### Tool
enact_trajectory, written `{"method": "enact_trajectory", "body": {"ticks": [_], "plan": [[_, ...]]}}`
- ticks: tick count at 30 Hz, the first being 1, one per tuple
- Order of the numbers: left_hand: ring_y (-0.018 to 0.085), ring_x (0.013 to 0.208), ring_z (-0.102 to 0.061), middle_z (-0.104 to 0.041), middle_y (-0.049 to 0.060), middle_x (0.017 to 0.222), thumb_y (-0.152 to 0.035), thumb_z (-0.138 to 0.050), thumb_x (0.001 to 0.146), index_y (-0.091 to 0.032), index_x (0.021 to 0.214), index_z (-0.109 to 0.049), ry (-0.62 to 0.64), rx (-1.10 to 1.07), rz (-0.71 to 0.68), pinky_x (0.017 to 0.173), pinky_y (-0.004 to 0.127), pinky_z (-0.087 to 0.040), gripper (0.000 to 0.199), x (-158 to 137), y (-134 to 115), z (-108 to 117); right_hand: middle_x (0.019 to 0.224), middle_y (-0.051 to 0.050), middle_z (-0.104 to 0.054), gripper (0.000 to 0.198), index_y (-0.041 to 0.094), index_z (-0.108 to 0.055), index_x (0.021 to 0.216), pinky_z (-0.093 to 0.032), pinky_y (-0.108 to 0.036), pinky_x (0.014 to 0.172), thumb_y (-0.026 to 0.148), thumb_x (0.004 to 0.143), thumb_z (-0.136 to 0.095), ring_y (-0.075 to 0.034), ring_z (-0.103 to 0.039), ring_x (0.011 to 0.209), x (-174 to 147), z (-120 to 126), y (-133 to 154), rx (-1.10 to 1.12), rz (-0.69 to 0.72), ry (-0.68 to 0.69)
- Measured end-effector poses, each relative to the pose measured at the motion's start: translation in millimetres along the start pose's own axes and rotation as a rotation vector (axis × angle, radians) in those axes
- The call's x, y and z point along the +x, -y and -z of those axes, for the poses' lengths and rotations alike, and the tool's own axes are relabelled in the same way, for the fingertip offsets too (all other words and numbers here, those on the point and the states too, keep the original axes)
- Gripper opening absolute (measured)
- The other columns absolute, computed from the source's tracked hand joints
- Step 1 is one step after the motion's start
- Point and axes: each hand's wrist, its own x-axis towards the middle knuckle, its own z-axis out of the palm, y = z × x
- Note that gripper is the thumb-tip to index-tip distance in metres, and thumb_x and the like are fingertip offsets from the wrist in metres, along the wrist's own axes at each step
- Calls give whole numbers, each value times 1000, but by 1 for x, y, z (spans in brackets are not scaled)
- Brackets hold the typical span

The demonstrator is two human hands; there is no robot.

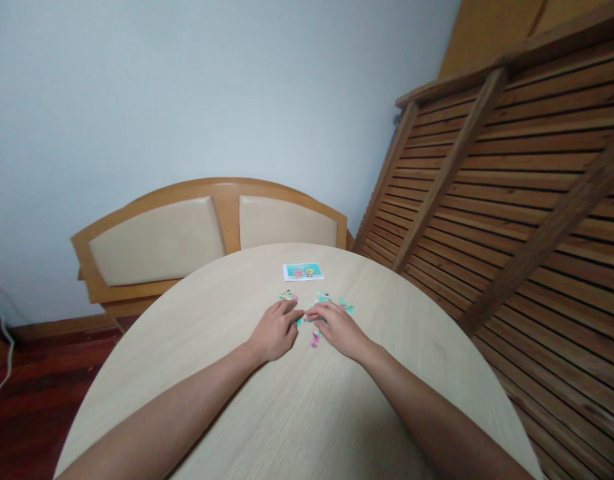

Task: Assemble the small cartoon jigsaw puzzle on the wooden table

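Small teal, pink and yellow pieces that look like jigsaw puzzle pieces [323,297] lie in loose clusters on the round table [227,400]. My left hand [275,330] rests among them, its index finger stretched toward the middle and its thumb apart. Opposite it, my right hand [337,327] lies palm down with extended fingers, the tips on or just above the central pieces. The two hands' fingertips nearly meet. A pink piece [315,340] sits just below the right thumb. Whatever lies under the fingers is partly hidden.
Beyond the pieces lies a teal picture card [303,271] with cartoon figures. A padded wooden headboard [227,220] stands behind the table against the wall. To the right leans a large slatted wooden frame [487,180]. A white cable [9,363] hangs at far left.
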Motion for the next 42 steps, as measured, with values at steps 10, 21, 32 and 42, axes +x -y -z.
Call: {"method": "enact_trajectory", "body": {"ticks": [10,21,32,42], "plan": [[24,112,-60,-67,8,117,-14,-51,90,-20,105,-70,-1,-115,-164,101,41,-48,25,1,-4,2,101,-6,-72,12,22,-74,98,-45,-33,91,26,91,-65,-21,-63,101,-19,11,12,-114,51,156],[22,90,-64,-70,7,91,-22,-52,88,-19,88,-70,-17,-133,-153,87,36,-51,18,-1,-17,19,106,-7,-68,23,22,-70,112,-46,-34,94,20,96,-54,-22,-61,104,-17,3,9,-119,6,65],[21,106,-65,-71,4,115,-20,-54,87,-24,109,-72,156,-246,-497,96,34,-50,28,-9,-19,23,106,-6,-74,18,21,-74,98,-47,-33,91,16,93,-58,-21,-64,103,-16,21,2,-172,58,147],[21,109,-64,-70,5,120,-24,-54,89,-25,116,-70,201,-248,-475,99,34,-50,32,-8,-21,22,97,-7,-73,23,22,-77,104,-47,-32,87,17,93,-57,-21,-64,97,-18,31,2,-199,93,217]]}}
